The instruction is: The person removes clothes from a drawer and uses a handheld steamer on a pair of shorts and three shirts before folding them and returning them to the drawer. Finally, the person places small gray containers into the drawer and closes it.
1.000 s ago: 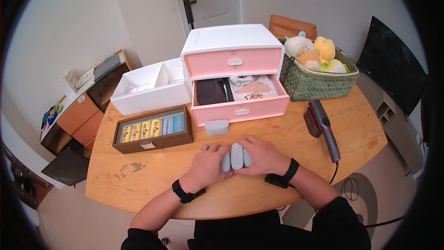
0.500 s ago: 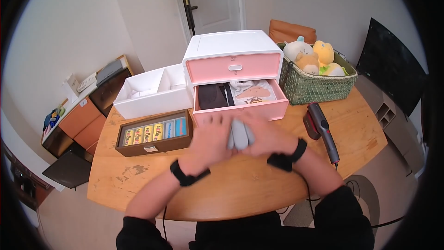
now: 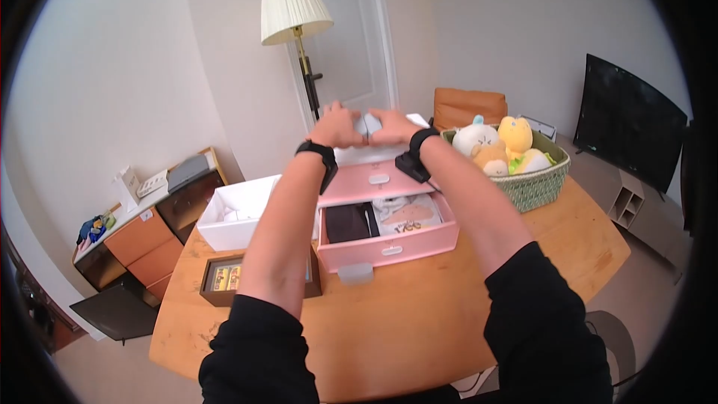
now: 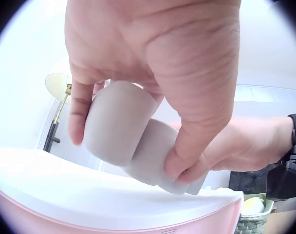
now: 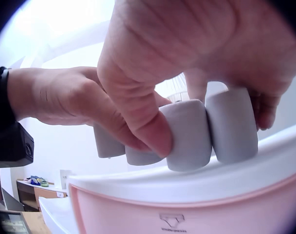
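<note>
My left hand (image 3: 336, 129) and right hand (image 3: 392, 129) are together above the white top of a drawer unit (image 3: 348, 182), squeezing a row of several grey oval blocks (image 5: 189, 136) between them. Thumbs and fingers curl round the ends of the row in both wrist views. The blocks (image 4: 119, 124) are smooth with rounded edges, and their undersides are close over the white top. Another grey oval block (image 3: 355, 274) lies on the table in front of the unit. The lower pink drawer (image 3: 393, 251) is pulled out, with a dark folded cloth (image 3: 348, 223) and a printed shirt (image 3: 407, 214) inside.
At left stand a white divided box (image 3: 217, 233) and a brown display case (image 3: 217, 301), partly behind my left arm. A green woven basket (image 3: 535, 188) of plush toys (image 3: 514, 135) is at right. A floor lamp (image 3: 296, 11) rises behind the table (image 3: 419, 329).
Both hands have carried the row of grey blocks from the table's front up and forward to over the drawer unit's top. The head view has tilted up, and my right arm covers the handheld steamer's place.
</note>
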### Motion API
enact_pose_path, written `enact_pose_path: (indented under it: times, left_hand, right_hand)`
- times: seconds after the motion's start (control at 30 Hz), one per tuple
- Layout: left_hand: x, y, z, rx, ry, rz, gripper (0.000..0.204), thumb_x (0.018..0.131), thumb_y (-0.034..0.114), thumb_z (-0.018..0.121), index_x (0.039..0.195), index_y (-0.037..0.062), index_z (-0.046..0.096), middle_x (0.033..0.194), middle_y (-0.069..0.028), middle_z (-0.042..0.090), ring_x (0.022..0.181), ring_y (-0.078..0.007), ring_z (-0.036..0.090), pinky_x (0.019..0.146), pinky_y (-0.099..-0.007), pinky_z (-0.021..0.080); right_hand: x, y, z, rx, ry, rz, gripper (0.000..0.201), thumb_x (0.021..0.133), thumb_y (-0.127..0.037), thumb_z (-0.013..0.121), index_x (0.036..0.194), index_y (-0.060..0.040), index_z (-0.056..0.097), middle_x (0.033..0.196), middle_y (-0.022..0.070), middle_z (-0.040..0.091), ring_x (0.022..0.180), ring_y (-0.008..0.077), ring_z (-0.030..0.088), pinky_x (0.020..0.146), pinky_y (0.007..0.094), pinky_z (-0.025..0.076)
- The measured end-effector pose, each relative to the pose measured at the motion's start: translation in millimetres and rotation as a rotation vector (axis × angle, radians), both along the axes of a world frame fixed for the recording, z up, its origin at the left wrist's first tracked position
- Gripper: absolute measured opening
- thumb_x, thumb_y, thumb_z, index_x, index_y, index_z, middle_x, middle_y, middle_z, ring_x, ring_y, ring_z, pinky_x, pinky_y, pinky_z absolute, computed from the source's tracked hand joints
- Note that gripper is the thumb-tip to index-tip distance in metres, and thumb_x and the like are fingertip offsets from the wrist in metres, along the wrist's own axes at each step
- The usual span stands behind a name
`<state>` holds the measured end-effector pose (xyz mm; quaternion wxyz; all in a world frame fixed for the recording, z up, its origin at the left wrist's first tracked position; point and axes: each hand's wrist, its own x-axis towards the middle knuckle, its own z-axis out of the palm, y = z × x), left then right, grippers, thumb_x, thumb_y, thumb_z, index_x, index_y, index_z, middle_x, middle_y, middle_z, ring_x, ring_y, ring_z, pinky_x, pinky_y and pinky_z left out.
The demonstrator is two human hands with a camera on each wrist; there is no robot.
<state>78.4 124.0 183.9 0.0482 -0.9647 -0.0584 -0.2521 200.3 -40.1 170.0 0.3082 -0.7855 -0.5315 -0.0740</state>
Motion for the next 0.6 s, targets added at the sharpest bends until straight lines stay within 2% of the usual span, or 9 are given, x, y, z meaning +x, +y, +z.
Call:
enact_pose_path:
  times: [0.03, 0.07, 0.13, 0.23, 0.33, 0.43, 0.53, 0.6]
  left_hand:
    - [16.3, 15.8, -16.2, -0.032, 0.028, -0.001, 0.086, 0.065, 0.057, 0.083, 0.133, 0.0045, 0.072, 0.123, -0.0310, 0.069, 0.127, -0.0464, 0.054, 0.110, -0.0487, 0.047]
    - [21.6, 18.2, -26.0, -0.054, 0.141, 0.074, 0.088, 0.069, 0.055, 0.082, 0.140, 0.0045, 0.067, 0.135, -0.0329, 0.062, 0.133, -0.0479, 0.053, 0.112, -0.0493, 0.047]
    - [16.1, 10.5, -40.9, -0.170, 0.059, 0.118, 0.093, 0.073, 0.049, 0.083, 0.150, 0.0048, 0.056, 0.150, -0.0346, 0.050, 0.141, -0.0496, 0.047, 0.116, -0.0494, 0.044]
    - [18.8, 19.5, -38.0, -0.272, 0.094, 0.009, 0.094, 0.074, 0.038, 0.080, 0.154, 0.0024, 0.048, 0.156, -0.0331, 0.043, 0.149, -0.0528, 0.035, 0.119, -0.0564, 0.041]
    - [3.7, 16.2, -31.7, -0.374, 0.038, -0.021, 0.095, 0.074, 0.034, 0.081, 0.155, -0.0007, 0.045, 0.157, -0.0345, 0.041, 0.150, -0.0512, 0.036, 0.121, -0.0529, 0.039]
    - [-14.3, 16.2, -38.5, -0.136, -0.304, 0.031, 0.082, 0.077, 0.031, 0.079, 0.147, -0.0013, 0.051, 0.153, -0.0333, 0.045, 0.140, -0.0502, 0.049, 0.112, -0.0495, 0.048]
    - [-82.3, -19.4, -21.9, -0.158, -0.517, -0.160, 0.058, 0.082, 0.026, 0.076, 0.131, -0.0013, 0.059, 0.139, -0.0307, 0.058, 0.122, -0.0464, 0.062, 0.098, -0.0497, 0.054]
    - [-136.8, -60.3, -28.7, -0.367, -0.210, -0.107, 0.040, 0.085, 0.022, 0.074, 0.117, -0.0002, 0.063, 0.119, -0.0267, 0.067, 0.102, -0.0431, 0.068, 0.087, -0.0501, 0.056]
  right_hand:
    - [4.6, 8.1, -14.1, -0.051, -0.023, -0.146, 0.090, 0.068, -0.043, 0.078, 0.148, -0.0084, 0.059, 0.139, 0.0319, 0.063, 0.129, 0.0424, 0.062, 0.110, 0.0485, 0.050]
    - [8.2, 11.0, -18.2, -0.134, -0.078, -0.166, 0.089, 0.072, -0.044, 0.075, 0.151, -0.0085, 0.057, 0.147, 0.0321, 0.057, 0.139, 0.0461, 0.052, 0.118, 0.0490, 0.043]
    - [-12.9, 4.2, -10.7, -0.170, -0.041, -0.210, 0.086, 0.073, -0.041, 0.076, 0.150, -0.0071, 0.057, 0.148, 0.0324, 0.056, 0.144, 0.0496, 0.045, 0.120, 0.0499, 0.040]
    - [-3.6, 4.6, -12.4, -0.167, -0.018, -0.162, 0.094, 0.074, -0.046, 0.081, 0.155, -0.0075, 0.052, 0.146, 0.0365, 0.052, 0.141, 0.0525, 0.045, 0.118, 0.0518, 0.040]
    - [-3.0, -8.4, -19.0, -0.051, -0.007, -0.103, 0.093, 0.075, -0.047, 0.082, 0.153, -0.0074, 0.053, 0.146, 0.0359, 0.052, 0.140, 0.0522, 0.046, 0.119, 0.0501, 0.040]
    - [-9.6, -15.9, -36.1, 0.241, -0.079, -0.328, 0.072, 0.081, -0.038, 0.082, 0.141, -0.0053, 0.060, 0.144, 0.0316, 0.054, 0.133, 0.0462, 0.053, 0.112, 0.0489, 0.045]
    - [-48.8, -70.5, -45.6, 0.686, -0.266, -0.124, 0.047, 0.086, -0.025, 0.077, 0.125, -0.0011, 0.064, 0.124, 0.0223, 0.066, 0.127, 0.0378, 0.059, 0.103, 0.0472, 0.050]
    - [-90.4, -112.5, -57.7, 0.536, -0.153, -0.007, 0.026, 0.088, -0.017, 0.074, 0.106, -0.0004, 0.066, 0.112, 0.0184, 0.069, 0.106, 0.0338, 0.067, 0.090, 0.0446, 0.054]
